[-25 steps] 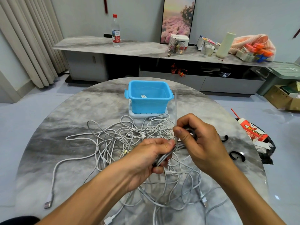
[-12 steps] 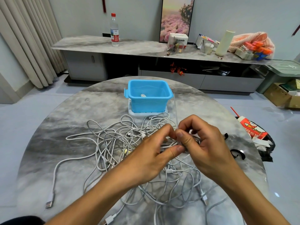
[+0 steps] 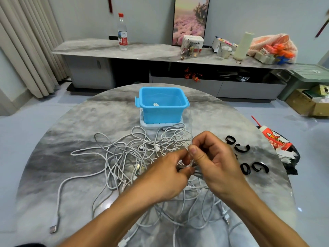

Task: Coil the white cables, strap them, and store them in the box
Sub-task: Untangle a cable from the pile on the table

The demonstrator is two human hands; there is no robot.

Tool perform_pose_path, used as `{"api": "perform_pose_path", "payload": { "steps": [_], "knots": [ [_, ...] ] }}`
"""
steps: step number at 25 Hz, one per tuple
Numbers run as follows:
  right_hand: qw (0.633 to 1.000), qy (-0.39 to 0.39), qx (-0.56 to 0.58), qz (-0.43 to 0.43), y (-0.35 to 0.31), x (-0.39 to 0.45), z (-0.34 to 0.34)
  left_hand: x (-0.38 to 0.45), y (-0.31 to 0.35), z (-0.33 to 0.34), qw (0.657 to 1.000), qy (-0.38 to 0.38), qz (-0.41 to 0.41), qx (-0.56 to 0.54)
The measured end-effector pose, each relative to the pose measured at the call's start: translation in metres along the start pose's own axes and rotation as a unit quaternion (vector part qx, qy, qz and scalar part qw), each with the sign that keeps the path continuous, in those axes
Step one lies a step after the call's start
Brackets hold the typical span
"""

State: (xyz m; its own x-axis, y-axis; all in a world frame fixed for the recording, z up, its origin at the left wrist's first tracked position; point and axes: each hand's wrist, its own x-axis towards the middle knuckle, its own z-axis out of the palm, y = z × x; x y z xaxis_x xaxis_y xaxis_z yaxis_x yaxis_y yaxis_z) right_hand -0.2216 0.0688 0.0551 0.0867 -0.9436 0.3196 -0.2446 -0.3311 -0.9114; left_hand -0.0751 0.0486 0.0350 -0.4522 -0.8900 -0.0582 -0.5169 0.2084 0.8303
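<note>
Both hands meet over the tangle: my right hand (image 3: 216, 163) pinches a bundled cable, thumb on top, and my left hand (image 3: 167, 173) has closed in since a second ago, fingertips now gripping the same bundle. A strap seems to be going on. One coil lies in the blue box (image 3: 162, 106). Loose white cables (image 3: 124, 157) sprawl across the table (image 3: 53, 157); spare black straps (image 3: 249, 157) wait right.
</note>
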Motion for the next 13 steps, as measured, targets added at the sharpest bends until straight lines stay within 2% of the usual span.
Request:
{"api": "perform_pose_path", "payload": {
  "steps": [3,5,6,8,10,13],
  "knots": [
    [1.0,-0.004,0.008,0.011,0.007,-0.001,0.006,-0.001,-0.01,0.002,0.999,-0.018,-0.017,0.034],
    [0.999,0.024,0.034,0.023,0.007,0.006,0.004,0.003,-0.013,-0.004,0.999,-0.032,-0.017,-0.029],
    [0.996,0.054,0.067,0.038,0.007,0.013,-0.001,0.004,-0.012,-0.009,0.998,-0.021,-0.008,-0.057],
    [0.979,0.111,0.142,0.1,0.007,0.031,-0.011,0.004,-0.009,-0.019,0.997,0.051,0.033,-0.057],
    [0.949,0.132,0.212,0.191,0.011,0.041,-0.012,0.002,-0.005,-0.021,0.989,0.123,0.084,-0.008],
    [0.897,0.147,0.273,0.315,0.027,0.045,-0.01,0.001,-0.007,-0.014,0.968,0.131,0.166,0.135]
  ]
}}
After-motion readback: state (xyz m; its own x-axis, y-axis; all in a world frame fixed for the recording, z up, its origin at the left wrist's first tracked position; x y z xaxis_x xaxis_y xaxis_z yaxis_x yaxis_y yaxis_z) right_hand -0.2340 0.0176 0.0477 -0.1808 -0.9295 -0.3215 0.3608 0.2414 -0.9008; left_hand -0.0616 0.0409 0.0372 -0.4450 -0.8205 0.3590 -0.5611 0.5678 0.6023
